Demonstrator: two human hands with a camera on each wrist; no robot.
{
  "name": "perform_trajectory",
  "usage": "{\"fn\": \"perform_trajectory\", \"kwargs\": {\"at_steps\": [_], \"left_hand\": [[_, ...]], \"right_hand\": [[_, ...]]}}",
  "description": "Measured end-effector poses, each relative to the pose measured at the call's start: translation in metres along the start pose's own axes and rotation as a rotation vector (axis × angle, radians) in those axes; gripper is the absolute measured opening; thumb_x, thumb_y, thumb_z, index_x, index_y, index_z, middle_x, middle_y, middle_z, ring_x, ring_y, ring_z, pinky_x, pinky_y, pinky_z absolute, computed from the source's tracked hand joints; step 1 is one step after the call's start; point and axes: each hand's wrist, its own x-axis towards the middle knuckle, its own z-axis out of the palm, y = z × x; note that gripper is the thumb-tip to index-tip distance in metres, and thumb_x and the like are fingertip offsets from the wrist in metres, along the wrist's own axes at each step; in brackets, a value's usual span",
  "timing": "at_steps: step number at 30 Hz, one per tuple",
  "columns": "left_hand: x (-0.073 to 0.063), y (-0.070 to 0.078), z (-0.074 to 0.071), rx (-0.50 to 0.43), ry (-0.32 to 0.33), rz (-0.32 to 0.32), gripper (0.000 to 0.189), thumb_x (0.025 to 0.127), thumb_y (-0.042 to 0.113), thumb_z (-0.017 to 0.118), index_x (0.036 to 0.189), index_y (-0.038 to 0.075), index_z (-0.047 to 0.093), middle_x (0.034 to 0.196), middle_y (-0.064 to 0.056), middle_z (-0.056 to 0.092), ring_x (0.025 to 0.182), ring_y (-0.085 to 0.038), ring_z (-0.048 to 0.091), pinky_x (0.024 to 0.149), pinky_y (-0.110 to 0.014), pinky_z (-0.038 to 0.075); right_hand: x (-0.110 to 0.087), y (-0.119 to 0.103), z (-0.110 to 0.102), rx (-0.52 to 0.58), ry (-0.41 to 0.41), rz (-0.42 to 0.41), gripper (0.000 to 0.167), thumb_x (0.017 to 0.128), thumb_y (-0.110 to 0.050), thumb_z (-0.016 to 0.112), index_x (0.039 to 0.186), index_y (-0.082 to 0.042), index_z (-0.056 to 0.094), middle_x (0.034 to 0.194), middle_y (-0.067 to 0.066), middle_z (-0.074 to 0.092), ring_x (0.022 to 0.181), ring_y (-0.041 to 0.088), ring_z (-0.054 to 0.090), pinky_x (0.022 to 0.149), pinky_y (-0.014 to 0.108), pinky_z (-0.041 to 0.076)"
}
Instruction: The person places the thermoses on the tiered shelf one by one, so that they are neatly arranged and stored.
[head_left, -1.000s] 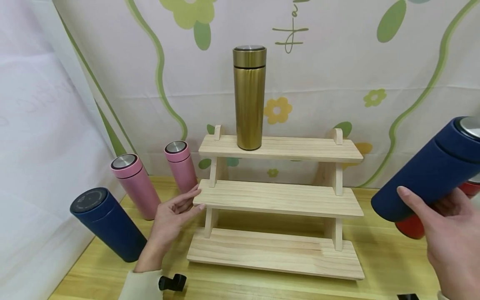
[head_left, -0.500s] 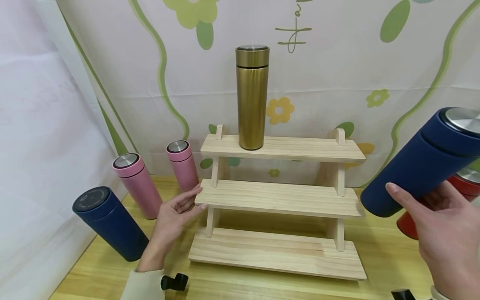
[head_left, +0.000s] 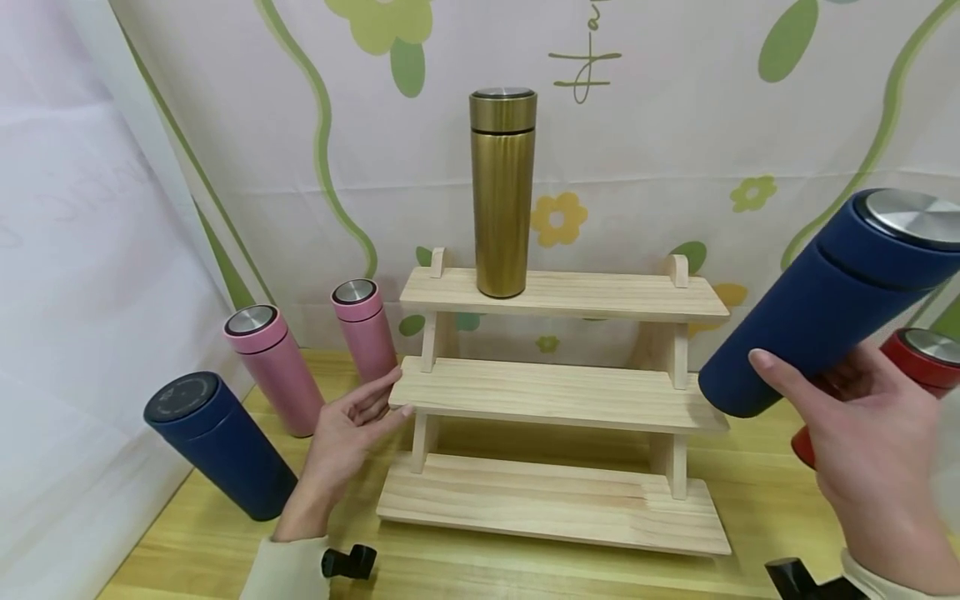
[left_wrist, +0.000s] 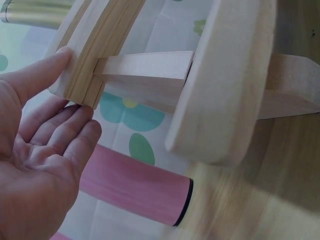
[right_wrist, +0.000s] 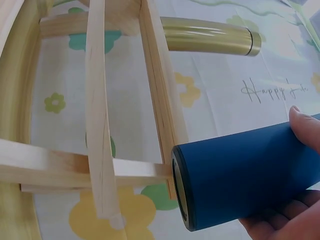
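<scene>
- Far left: dark blue flask (head_left: 221, 450) stands on the table (head_left: 465, 575), dark lid up; nearest of the left-hand group.
- Just beyond it: pink flask (head_left: 277, 375), silver lid, standing.
- Farther back and right: second pink flask (head_left: 365, 333), near the wooden rack's left side.
- Left hand (head_left: 333, 442): thumb at the near edge of the middle shelf, lightly curved fingers at its left end, holding that corner.
- Centre: three-tier wooden rack (head_left: 555, 387); gold flask (head_left: 503, 200) upright on the top shelf, left of middle. Floral cloth (head_left: 615, 150) behind.
- Right: held blue flask (head_left: 821, 300), tilted, silver lid up and right, base by the middle shelf's right end; contact, cannot tell.
- Right hand (head_left: 873, 442): thumb and fingers wrapped round its lower part.
- Far right: red flask (head_left: 926, 358), partly hidden behind that hand.
</scene>
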Motion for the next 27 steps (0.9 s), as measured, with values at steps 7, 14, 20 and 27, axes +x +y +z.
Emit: {"fn": "perform_trajectory", "kwargs": {"at_steps": [7,14,20,27], "left_hand": [[-0.001,0.002,0.0,0.005,-0.005,-0.002,0.06,0.097,0.02,0.084,0.153,0.018,0.063,0.161,-0.003,0.056,0.152,-0.021,0.049,0.103,-0.014,0.053],[-0.002,0.004,-0.001,0.016,-0.006,-0.016,0.06,0.097,0.022,0.084,0.153,0.02,0.062,0.162,-0.003,0.056,0.153,-0.02,0.048,0.104,-0.013,0.052],[-0.001,0.005,0.001,0.024,-0.003,-0.033,0.059,0.096,0.024,0.085,0.151,0.022,0.064,0.161,-0.001,0.057,0.151,-0.018,0.049,0.104,-0.013,0.052],[-0.001,0.005,0.001,0.032,0.013,-0.043,0.058,0.095,0.024,0.086,0.15,0.023,0.066,0.159,0.001,0.059,0.149,-0.016,0.052,0.102,-0.014,0.053]], "right_hand": [[-0.002,-0.008,0.005,-0.142,-0.092,-0.049,0.068,0.091,-0.022,0.089,0.152,-0.033,0.062,0.131,-0.015,0.071,0.102,-0.001,0.067,0.063,0.006,0.051],[-0.002,-0.015,0.013,-0.195,-0.167,-0.103,0.071,0.092,-0.029,0.088,0.156,-0.033,0.058,0.142,-0.009,0.067,0.113,0.001,0.066,0.083,0.001,0.051],[-0.001,-0.017,0.015,-0.228,-0.225,-0.114,0.073,0.092,-0.035,0.088,0.157,-0.034,0.056,0.139,-0.01,0.069,0.11,-0.001,0.066,0.082,0.001,0.051],[0.0,-0.017,0.021,-0.295,-0.291,-0.118,0.077,0.093,-0.05,0.083,0.161,-0.039,0.049,0.156,0.004,0.062,0.117,0.003,0.063,0.083,0.002,0.051]]}}
